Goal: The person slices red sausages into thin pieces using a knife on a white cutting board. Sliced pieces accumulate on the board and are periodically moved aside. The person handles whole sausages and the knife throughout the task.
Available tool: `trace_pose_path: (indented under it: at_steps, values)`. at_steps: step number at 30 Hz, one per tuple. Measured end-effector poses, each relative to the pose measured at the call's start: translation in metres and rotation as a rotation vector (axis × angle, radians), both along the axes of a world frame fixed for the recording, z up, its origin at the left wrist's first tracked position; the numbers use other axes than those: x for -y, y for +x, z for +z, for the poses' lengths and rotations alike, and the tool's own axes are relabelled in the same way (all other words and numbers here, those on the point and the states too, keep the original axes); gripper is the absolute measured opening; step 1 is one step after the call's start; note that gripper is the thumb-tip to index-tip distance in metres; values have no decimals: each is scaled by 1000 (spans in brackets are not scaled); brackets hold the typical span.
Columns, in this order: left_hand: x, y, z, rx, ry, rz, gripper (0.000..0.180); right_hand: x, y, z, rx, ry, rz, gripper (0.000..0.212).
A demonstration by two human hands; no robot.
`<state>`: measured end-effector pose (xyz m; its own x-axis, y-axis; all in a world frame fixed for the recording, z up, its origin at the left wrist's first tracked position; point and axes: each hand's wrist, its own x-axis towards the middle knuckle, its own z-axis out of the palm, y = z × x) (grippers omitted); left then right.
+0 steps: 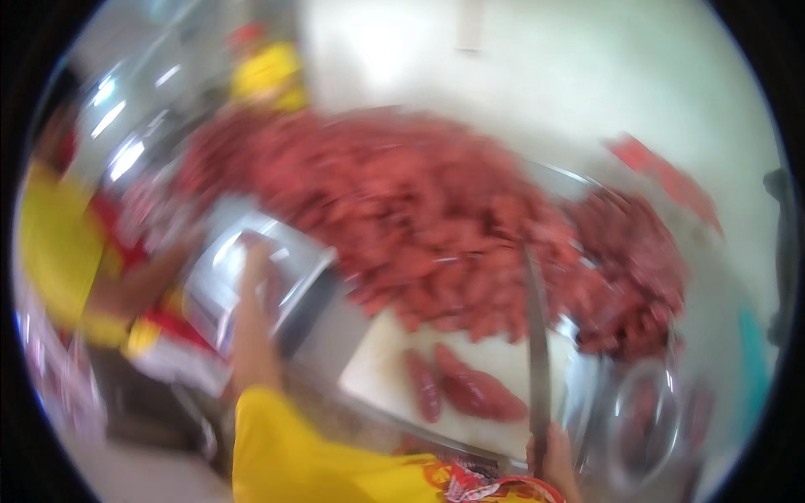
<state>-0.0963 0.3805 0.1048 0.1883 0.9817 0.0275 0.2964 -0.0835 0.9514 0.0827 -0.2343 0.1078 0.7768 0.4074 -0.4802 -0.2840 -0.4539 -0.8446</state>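
My right hand [555,459] is closed round the handle of a long-bladed knife [537,344], whose blade points away from me along the right side of a white cutting board [381,356]. On the board lie a few dark red pieces of meat [478,390], left of the blade. My left arm reaches forward, and my left hand [257,258] is over a shiny metal container [293,243]. Motion smears its fingers, so their grip is unclear. Beyond the board spreads a large heap of cut red meat [419,201].
A darker pile of meat [629,268] sits at the right, beside a clear round container [644,419]. A co-worker in yellow [59,251] stands close at the left, arm reaching toward the metal container. Another person in yellow [270,75] is at the far end. A pale wall [587,75] rises behind.
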Motion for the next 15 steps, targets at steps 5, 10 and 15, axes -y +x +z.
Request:
trace_pose_path:
  at_steps: [5,10,15]
  values:
    - [67,77,60,555,-200,-430,31,52,9,36,252,47,-41,66]
    - [244,217,130,181,-11,-814,46,134,-9,55,191,228,-316,66]
    - [480,336,138,78,-288,-1489,34,239,-52,45,331,212,-674,67]
